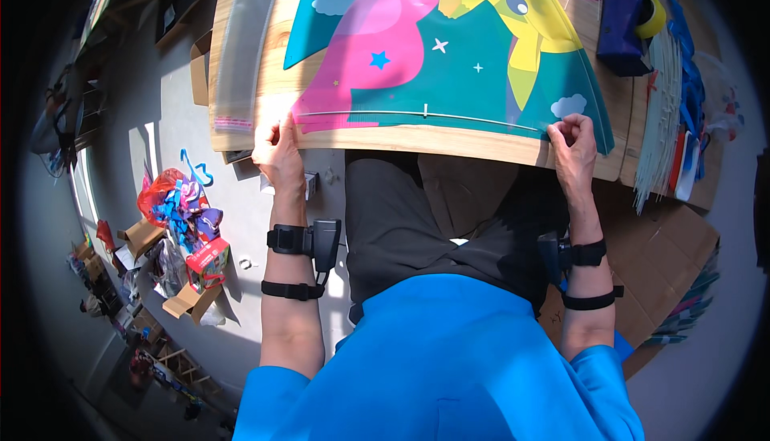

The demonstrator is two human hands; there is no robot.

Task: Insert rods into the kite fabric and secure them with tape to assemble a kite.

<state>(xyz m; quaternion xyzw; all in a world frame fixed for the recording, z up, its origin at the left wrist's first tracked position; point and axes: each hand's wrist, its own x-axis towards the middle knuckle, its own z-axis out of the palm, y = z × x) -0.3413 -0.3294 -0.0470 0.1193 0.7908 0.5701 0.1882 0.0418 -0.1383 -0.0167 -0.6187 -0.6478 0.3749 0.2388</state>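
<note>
A kite (465,88) of thin printed fabric, teal, pink and yellow with stars and clouds, lies on the wooden table (449,142). Along its near edge runs a thin pale rod (361,112) with a small white connector (425,110) at its middle. My left hand (278,150) pinches the rod's left end by the pink corner. At the other end, my right hand (574,148) has its fingertips closed on the rod near the teal corner. The rod bows slightly between my hands. The fingertips partly hide both ends.
A purple tape dispenser (624,28) with yellow tape stands at the right. Beside it hang bundled pale rods (659,112) and blue strips (691,88). Clear plastic sleeves (243,48) lie at the table's left. A bag of colourful fabric (180,208) and cartons (192,303) sit on the floor.
</note>
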